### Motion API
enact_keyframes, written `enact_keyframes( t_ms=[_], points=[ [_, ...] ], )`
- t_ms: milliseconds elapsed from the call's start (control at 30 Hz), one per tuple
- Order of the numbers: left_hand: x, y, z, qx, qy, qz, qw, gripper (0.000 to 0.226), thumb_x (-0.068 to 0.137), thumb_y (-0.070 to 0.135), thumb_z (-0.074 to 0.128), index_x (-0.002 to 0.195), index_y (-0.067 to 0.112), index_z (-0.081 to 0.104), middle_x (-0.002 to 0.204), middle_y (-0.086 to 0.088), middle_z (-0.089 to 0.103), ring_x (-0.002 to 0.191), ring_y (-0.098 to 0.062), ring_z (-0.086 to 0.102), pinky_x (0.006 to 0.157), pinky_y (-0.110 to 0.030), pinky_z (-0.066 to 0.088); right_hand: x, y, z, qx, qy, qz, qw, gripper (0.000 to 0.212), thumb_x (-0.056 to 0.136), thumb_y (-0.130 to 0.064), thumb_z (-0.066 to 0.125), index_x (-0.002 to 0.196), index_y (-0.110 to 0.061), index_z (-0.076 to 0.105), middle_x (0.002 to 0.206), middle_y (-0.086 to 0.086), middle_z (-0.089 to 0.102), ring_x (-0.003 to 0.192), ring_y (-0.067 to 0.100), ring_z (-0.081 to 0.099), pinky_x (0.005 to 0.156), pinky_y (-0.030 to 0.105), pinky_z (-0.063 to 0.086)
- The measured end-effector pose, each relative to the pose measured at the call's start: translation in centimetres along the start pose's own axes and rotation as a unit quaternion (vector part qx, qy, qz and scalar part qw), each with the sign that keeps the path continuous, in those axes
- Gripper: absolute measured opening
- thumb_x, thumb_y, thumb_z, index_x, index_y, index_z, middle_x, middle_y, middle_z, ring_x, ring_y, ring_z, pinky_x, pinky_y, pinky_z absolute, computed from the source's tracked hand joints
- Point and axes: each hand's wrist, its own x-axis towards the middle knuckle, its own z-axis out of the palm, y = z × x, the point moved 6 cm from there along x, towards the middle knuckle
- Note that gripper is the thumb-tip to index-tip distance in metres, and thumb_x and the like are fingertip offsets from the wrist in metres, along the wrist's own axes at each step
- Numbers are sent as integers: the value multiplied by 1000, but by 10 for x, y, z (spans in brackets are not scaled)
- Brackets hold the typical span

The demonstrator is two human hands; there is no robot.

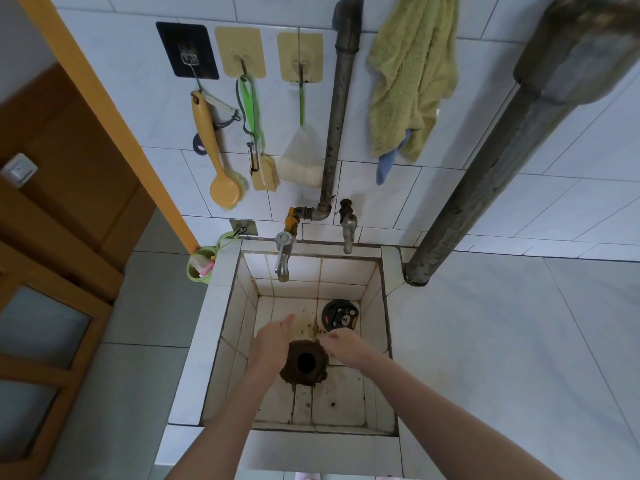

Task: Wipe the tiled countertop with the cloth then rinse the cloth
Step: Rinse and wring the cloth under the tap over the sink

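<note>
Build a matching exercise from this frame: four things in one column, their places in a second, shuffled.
Things:
1. green towel
2. drain cover
3. green cup
4. yellow brush

Places:
A. on the sink floor, back right
B. hanging from a wall hook, left of the pipe
C. draped high on the wall, right of the pipe
D. outside the sink's left rim

Pairs: 1-C, 2-A, 3-D, 4-B
</note>
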Motion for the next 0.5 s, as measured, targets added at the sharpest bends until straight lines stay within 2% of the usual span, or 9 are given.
enact_keyframes(
  t_ms=[67,133,200,267,333,400,500],
  points=[
    [-2,8,0,6,8,4,1000,50,101,37,32,79,2,60,59,0,42,58,-16,45,59,-28,36,0,-5,2,24,0,-13,1000,37,101,-19,37,131,1,48,131,17,52,120,28,49,100,33,39],
    [-4,13,0,-15,7,6,1000,52,100,40,32,78,2,60,60,0,42,55,-14,42,56,-28,33,-2,-13,2,75,9,-22,997,38,99,-22,42,129,-1,50,128,17,56,108,24,56,93,33,45],
    [-5,17,3,-48,-21,20,998,46,99,42,31,90,7,59,75,-3,52,64,-13,46,61,-28,35,-4,-21,3,147,-5,-33,989,41,97,-27,46,132,-4,48,127,13,57,101,20,59,82,30,50],
    [-4,23,8,-102,-70,25,992,32,99,41,31,105,14,47,94,-6,53,76,-13,50,66,-26,38,-7,-28,5,202,-40,-48,977,44,95,-34,50,132,-9,47,127,10,58,108,21,59,85,32,51],
    [-5,25,11,-207,-112,-29,971,28,99,37,35,116,15,41,109,-9,53,92,-19,54,73,-26,43,-10,-32,2,238,-41,-63,968,44,93,-31,55,131,-11,48,124,11,60,110,23,60,89,35,52],
    [-5,23,15,-290,-138,-70,945,37,97,32,44,124,6,46,117,-15,58,97,-24,59,75,-27,49,-11,-34,-6,235,3,-81,969,44,89,-25,62,129,-10,51,120,9,62,108,23,61,89,33,52],
    [-9,26,12,-291,-172,-56,939,36,94,30,51,122,7,53,114,-15,62,97,-24,64,75,-29,53,-9,-27,-20,221,73,-79,969,33,86,-19,66,117,-13,57,116,7,63,107,25,60,90,34,52]
  ],
)
